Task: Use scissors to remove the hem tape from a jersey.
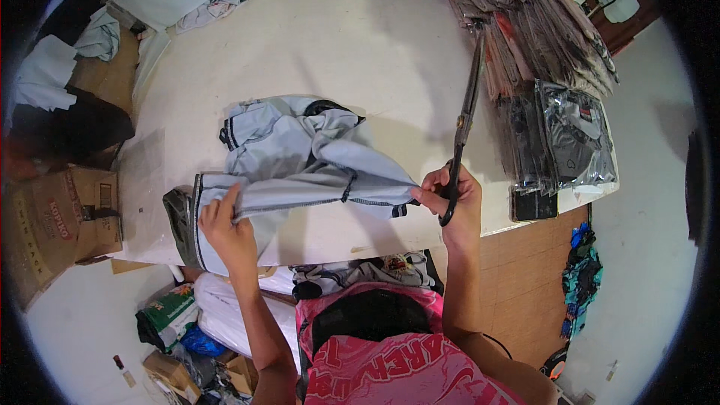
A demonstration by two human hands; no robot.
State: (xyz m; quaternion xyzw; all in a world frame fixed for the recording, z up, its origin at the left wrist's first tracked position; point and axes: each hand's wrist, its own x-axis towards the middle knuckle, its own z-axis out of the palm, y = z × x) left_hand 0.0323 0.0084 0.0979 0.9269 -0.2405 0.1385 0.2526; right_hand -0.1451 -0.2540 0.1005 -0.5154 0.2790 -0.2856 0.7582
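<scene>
A light grey garment [292, 157] with dark stitched seams and black trim lies crumpled on the white table. One long seam edge is stretched between my two hands, nearly level. At its left end my left hand [227, 229] is closed on the cloth, beside a dark grey panel [180, 229]. My right hand [457, 199] pinches the other end of the seam between thumb and finger. Also in that hand is a pair of large dark scissors [466, 109], with the blades pointing up and away and looking closed. The palm partly hides the handles.
Plastic-wrapped garments [525, 22] are piled at the far right of the table [337, 37], with more packed dark ones [574, 135] nearer. A black phone [534, 205] lies by the right edge. Cardboard boxes [67, 217] stand at the left. Cloth [360, 274] lies below the front edge.
</scene>
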